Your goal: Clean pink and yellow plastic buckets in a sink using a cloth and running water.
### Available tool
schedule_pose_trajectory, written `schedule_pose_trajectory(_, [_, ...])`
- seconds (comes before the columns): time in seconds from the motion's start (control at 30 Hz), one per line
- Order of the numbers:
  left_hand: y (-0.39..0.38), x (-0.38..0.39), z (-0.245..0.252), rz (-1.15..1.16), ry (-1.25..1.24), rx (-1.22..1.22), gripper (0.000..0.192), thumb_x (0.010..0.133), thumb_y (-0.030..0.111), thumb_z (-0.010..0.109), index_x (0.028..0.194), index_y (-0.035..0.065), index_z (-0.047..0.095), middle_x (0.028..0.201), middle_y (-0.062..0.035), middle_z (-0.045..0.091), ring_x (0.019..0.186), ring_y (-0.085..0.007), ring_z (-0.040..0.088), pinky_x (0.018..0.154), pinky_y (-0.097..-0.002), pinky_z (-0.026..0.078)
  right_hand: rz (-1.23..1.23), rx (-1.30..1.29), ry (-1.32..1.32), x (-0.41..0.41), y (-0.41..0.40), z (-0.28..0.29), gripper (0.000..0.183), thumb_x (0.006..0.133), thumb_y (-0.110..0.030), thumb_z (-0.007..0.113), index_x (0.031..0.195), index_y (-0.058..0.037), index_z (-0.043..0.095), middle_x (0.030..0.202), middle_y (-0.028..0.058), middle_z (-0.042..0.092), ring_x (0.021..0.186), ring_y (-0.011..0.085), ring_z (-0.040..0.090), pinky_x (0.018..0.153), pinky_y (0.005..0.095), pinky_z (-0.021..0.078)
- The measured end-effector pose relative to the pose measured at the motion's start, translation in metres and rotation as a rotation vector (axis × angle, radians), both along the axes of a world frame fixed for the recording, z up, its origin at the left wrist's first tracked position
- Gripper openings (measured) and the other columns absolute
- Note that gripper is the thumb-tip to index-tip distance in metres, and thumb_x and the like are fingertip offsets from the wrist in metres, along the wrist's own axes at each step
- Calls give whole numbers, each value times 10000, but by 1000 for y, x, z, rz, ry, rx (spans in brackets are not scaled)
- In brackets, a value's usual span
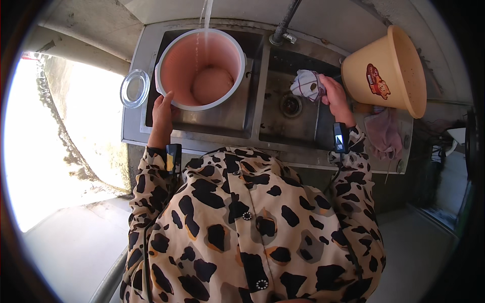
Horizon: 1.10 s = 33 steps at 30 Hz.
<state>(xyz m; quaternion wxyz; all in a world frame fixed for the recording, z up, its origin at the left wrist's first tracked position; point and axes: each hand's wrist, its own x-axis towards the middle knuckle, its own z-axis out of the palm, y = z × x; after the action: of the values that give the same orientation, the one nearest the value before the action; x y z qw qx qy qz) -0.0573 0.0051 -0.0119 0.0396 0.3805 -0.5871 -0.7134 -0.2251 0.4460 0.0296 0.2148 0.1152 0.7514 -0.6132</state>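
A pink bucket with a pale rim (223, 72) stands tilted in the left basin of a steel double sink (260, 87). Water (207, 17) runs down into it from above, and a little lies at the bottom. My left hand (163, 115) grips the bucket's near left rim. Over the right basin, my right hand (335, 98) holds a bunched white cloth with dark stripes (303, 84). Below that cloth is the drain (291, 105), with dark bits around it.
A yellow plastic bucket (363, 72) with a cartoon sticker lies tipped on the right end of the counter. Near it hangs a mauve rag (384, 132). A clear round lid or dish (135, 89) rests at the left edge. A dark faucet pipe (284, 26) rises behind the sink.
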Motion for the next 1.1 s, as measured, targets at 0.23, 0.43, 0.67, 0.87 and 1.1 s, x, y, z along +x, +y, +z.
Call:
schedule_pose_trajectory(0.23, [7,34,11,85,-41,-42,247,836,246,593,995,59,568,669,12,496,552,-89,517,450,-218,406,44,220,301,10,7,17,308,875,-279,522,871,19,600,641,29,537,611,112,497,568,289,403])
schedule_pose_trajectory(0.43, [64,30,46,-370,-44,-182,206,859,220,580,939,32,605,643,3,538,461,-57,470,395,-182,346,170,143,291,18,20,41,250,898,-267,515,958,-42,605,666,-54,500,543,15,378,468,173,287])
schedule_pose_trajectory(0.67, [164,-60,101,-822,2,444,453,854,417,562,1126,56,530,919,-24,597,773,-100,567,583,-218,443,253,-201,178,51,-15,76,300,888,-295,537,1028,-40,610,773,-40,566,599,26,459,521,186,372])
schedule_pose_trajectory(0.87, [199,-68,101,-615,112,440,293,842,279,597,1039,70,544,925,-35,603,797,-119,576,598,-238,461,230,356,808,83,-52,96,250,826,-241,615,953,-26,592,727,31,565,564,110,516,511,259,426])
schedule_pose_trajectory(1.1, [205,-62,108,-533,188,323,205,834,215,615,979,86,551,865,-5,604,738,-98,570,566,-225,460,254,488,831,106,-61,74,244,728,-143,687,899,-28,557,730,91,564,564,199,561,530,303,449])
